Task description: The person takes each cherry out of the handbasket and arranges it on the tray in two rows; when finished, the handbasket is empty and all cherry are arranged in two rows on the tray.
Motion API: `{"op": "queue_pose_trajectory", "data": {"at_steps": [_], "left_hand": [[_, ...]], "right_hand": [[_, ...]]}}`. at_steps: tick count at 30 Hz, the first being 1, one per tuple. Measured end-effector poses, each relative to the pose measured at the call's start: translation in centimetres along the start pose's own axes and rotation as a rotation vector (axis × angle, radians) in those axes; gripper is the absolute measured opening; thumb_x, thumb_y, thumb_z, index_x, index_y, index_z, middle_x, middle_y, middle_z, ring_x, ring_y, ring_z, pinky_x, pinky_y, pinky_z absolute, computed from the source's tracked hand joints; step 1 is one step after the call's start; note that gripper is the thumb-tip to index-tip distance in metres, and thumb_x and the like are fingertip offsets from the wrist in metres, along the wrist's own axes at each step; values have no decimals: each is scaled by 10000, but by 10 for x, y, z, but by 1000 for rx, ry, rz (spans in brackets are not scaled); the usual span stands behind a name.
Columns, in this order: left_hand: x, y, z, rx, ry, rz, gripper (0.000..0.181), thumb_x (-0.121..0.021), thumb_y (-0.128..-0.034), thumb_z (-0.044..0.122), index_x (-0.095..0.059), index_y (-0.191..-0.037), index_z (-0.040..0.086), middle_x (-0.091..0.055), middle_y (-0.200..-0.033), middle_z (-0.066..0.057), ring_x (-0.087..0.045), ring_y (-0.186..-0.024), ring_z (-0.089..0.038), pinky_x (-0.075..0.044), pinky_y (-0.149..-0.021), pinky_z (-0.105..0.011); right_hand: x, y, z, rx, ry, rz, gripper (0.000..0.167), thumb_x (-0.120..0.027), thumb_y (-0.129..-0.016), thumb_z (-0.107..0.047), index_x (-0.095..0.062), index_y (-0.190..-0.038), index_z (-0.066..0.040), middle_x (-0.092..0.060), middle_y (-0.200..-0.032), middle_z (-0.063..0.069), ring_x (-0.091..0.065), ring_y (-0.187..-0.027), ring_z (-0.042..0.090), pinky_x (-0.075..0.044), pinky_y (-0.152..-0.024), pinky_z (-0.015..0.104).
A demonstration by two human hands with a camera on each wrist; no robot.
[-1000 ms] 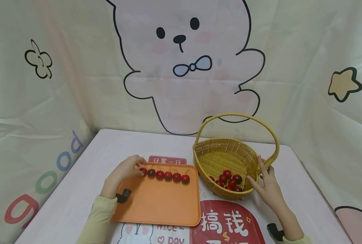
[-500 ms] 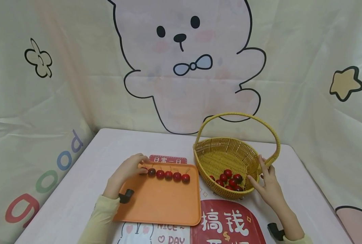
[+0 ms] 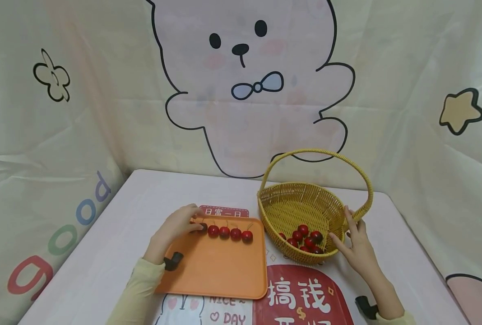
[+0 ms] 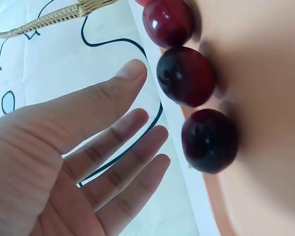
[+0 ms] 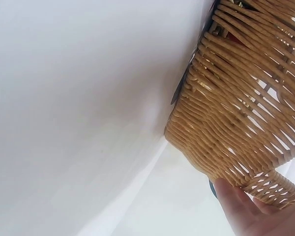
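Several dark red cherries (image 3: 224, 232) with stems lie in a row along the far edge of an orange tray (image 3: 212, 275). My left hand (image 3: 178, 225) hovers at the row's left end and hides part of it. In the left wrist view, its thumb and fingers stand apart with nothing between them, beside two dark cherries (image 4: 210, 141). To the right stands a yellow wicker basket (image 3: 281, 212) with a tall handle and several cherries (image 3: 308, 242) inside. My right hand (image 3: 359, 248) holds the basket's right rim near the handle base, thumb toward the inside, fingers outside.
A red printed mat (image 3: 306, 293) and a white printed sheet (image 3: 224, 311) lie on the white table (image 3: 143, 194) in front. Behind and at the sides hangs a cloth (image 3: 115, 113) with cartoon drawings.
My left hand has slid slightly right along the row and now covers the leftmost cherry. The right hand and the basket have stayed in place.
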State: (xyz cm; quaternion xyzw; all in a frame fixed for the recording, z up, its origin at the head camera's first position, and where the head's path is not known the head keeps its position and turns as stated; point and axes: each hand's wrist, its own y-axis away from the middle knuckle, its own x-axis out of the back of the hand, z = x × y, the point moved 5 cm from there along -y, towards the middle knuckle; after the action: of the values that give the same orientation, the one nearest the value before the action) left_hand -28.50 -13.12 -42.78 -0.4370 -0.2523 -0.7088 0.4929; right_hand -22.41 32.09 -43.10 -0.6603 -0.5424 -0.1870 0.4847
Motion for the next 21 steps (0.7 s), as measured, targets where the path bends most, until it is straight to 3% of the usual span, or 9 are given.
{"op": "queue_pose_trajectory", "data": {"at_steps": [9, 16, 21], "left_hand": [[-4, -5, 14, -81, -40, 20, 289, -739, -780, 152, -670, -1042, 51, -643, -1014, -90, -608, -953, -281, -498, -831, -409], [-10, -14, 26, -109, -19, 10, 248, -734, -784, 134, -681, -1010, 48, -640, -984, -84, -607, -939, -266, -486, -850, -409], [-13, -20, 34, -97, -15, 0, 239, -736, -778, 108, -684, -1007, 68, -631, -968, -59, -602, -931, -256, -485, -857, -407]], "right_hand": [[0, 0, 0, 8, -9, 4, 931, -713, -796, -102, -114, -1499, -210, -250, -1352, 332, -496, -1042, 487, -476, -776, 586], [0, 0, -1, 16, -16, 6, 922, -707, -802, -102, -113, -1500, -206, -245, -1355, 333, -472, -1069, 485, -472, -781, 590], [1, 1, -2, 13, -17, 4, 926, -709, -802, -103, -109, -1500, -210, -242, -1357, 333, -449, -1097, 504, -468, -785, 593]]}}
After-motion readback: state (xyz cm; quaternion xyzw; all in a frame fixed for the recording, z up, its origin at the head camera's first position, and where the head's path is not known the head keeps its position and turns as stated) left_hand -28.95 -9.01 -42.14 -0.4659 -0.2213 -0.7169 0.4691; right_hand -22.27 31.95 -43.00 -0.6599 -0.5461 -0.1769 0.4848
